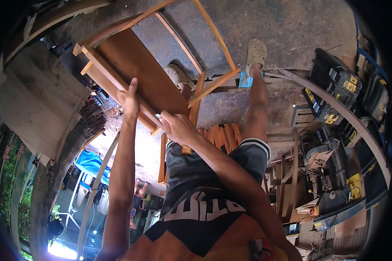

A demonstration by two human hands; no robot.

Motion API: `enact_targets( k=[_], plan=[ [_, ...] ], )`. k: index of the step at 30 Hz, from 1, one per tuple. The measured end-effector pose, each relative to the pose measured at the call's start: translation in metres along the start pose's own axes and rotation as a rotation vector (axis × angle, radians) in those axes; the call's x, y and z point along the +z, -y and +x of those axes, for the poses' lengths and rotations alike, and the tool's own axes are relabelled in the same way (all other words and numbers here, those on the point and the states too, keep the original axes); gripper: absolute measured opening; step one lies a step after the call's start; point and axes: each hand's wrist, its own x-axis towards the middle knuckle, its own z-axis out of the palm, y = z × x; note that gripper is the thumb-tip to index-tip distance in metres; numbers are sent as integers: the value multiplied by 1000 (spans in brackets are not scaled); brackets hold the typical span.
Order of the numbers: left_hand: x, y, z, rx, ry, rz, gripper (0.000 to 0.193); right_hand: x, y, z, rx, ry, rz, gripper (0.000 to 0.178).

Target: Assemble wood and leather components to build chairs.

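A wooden furniture frame (106,65), with slim legs and a broad brown panel (139,65), lies tilted in front of me. My left hand (129,99) is wrapped round its near rail, the thumb lying along the top. Further down the same rail, my right hand (177,128) is closed with its fingertips against the wood. A small pale edge shows at those fingertips; what it belongs to is hidden. Two thin legs and a crossbar (214,87) of the frame reach away over the concrete floor.
Several cut wood strips (220,135) lie by my legs. On the right are black tool cases (335,87), a curved wooden strip (335,102) and power tools (335,202). A large pale board (37,100) leans at the left. Another person (137,198) is in the background.
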Motion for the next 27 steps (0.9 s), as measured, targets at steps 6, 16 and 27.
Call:
enact_targets(
  k=[6, 16, 27],
  plan=[
    [8, -8, -4, 17, -44, -6, 17, 3, -14, -34, 39, 22, 19, 10],
    [4, -2, 0, 10, -51, 16, 17, 0, -40, -75, 93, 104, -69, 10],
    [-2, 4, 3, -29, -56, 14, 23, -7, -53, -99, 60, 140, -83, 13]
  ],
)
